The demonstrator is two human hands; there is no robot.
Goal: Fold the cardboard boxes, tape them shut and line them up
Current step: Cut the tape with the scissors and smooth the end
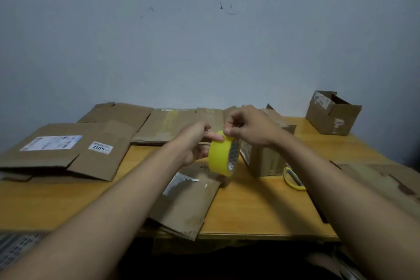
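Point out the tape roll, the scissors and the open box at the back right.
tape roll (219, 154), head view, yellow outer band.
scissors (293, 178), head view, yellow handle loop.
open box (330, 118), head view, front wall.

Flattened boxes (66, 148) left on table (261, 209), folded box (333, 112) far right.

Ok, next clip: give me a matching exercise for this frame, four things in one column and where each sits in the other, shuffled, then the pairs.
Things
1. yellow tape roll
2. open box
3. scissors
4. flattened box with the large white label

Places
A. far right corner of the table, by the wall
B. flat at the table's left side
C. held above the table between left hand and right hand
D. on the table beside the small upright box

Pairs: 1-C, 2-A, 3-D, 4-B
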